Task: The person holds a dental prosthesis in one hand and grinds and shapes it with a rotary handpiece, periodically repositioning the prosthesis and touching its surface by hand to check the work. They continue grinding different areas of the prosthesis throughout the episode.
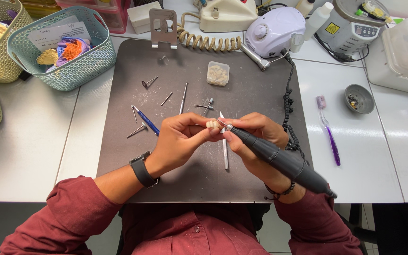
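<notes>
My left hand (181,140) pinches a small whitish tooth piece (212,124) between thumb and fingertips, above the dark work mat (128,85). My right hand (256,141) grips a dark grey rotary handpiece (279,158) like a pen. Its thin bit touches the tooth piece from the right. A black coiled cord (287,101) runs from the handpiece toward the pale control box (274,29) at the back. A black watch sits on my left wrist.
Loose burs, a blue-handled tool (147,122) and a white-handled blade (225,151) lie on the mat. A small clear box of teeth (218,73) sits farther back. Teal basket (60,45) at left; purple toothbrush (328,130) and small grey bowl (359,98) at right.
</notes>
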{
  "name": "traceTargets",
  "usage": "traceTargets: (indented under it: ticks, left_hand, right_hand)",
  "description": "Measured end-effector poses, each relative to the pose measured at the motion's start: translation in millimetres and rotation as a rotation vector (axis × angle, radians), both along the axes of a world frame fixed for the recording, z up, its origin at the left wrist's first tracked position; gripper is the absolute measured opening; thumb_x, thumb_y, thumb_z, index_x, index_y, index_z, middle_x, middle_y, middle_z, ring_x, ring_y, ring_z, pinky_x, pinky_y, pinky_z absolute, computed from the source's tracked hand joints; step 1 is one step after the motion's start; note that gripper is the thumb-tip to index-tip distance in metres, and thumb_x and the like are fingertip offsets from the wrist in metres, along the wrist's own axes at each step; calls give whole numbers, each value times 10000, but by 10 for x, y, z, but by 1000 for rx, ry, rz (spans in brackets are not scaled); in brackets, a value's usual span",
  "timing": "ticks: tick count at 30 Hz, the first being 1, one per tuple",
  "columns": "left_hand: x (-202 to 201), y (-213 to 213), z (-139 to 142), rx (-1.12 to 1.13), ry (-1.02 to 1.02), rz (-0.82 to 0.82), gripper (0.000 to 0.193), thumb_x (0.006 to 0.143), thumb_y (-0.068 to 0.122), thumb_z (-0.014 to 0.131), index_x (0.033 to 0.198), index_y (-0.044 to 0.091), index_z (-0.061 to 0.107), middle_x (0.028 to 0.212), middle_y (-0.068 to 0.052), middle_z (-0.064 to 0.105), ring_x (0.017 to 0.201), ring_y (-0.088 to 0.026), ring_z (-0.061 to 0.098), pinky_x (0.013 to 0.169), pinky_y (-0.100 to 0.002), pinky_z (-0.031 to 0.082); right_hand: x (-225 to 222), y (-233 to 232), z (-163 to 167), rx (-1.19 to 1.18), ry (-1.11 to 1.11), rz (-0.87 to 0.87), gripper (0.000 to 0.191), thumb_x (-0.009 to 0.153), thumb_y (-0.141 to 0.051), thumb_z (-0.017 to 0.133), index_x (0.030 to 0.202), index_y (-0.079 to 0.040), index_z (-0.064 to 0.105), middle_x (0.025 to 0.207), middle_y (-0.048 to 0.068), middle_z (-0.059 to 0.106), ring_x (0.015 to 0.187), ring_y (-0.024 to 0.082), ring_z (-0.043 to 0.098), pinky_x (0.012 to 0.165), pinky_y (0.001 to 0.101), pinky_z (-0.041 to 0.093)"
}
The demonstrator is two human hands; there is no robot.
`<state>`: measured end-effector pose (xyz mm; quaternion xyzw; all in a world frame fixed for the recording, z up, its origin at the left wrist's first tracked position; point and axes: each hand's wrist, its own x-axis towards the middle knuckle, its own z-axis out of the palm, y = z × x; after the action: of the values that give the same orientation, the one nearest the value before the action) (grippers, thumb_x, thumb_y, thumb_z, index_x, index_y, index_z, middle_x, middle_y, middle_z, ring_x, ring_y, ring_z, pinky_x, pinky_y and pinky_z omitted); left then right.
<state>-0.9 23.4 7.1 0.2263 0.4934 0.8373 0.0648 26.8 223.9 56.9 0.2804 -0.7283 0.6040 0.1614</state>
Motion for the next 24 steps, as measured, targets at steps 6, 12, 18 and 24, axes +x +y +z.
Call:
traceTargets:
  ticks: [6, 12, 18, 24]
  left_hand:
    - [79, 14, 31, -307, 388, 346, 145, 925, -44, 754, 1066, -52, 718, 1041, -114, 768, 947, -153, 774, 825, -259, 670]
    - [70, 5, 48, -318, 431, 356, 148, 925, -48, 750, 1070, -41, 722, 1040, -109, 773, 959, -163, 786, 838, -258, 671]
    - [58, -4, 27, -307, 426, 343, 141, 922, -57, 735, 1061, -41, 719, 1037, -112, 770, 961, -160, 782, 843, -255, 667]
    - [51, -11, 28, -328, 414, 346, 140, 918, -51, 739, 1057, -38, 730, 1010, -107, 777, 939, -155, 787, 825, -250, 668]
  right_hand:
    - [11, -143, 54, 146, 289, -28, 248, 908, 58, 778, 1108, -2, 644, 1013, 126, 723, 1051, 279, 778, 1006, 387, 656]
    - [22, -169, 113, 299, 427, -96, 281, 857, 56, 806, 1075, 1, 637, 1008, 145, 718, 1060, 321, 773, 970, 397, 678]
    - [27, -181, 107, 324, 443, -107, 304, 838, 46, 830, 1077, -1, 649, 1036, 157, 727, 1079, 324, 764, 976, 390, 670]
    - [15, -185, 102, 329, 447, -101, 306, 843, 46, 830, 1087, -3, 651, 1046, 152, 733, 1081, 308, 765, 999, 400, 663]
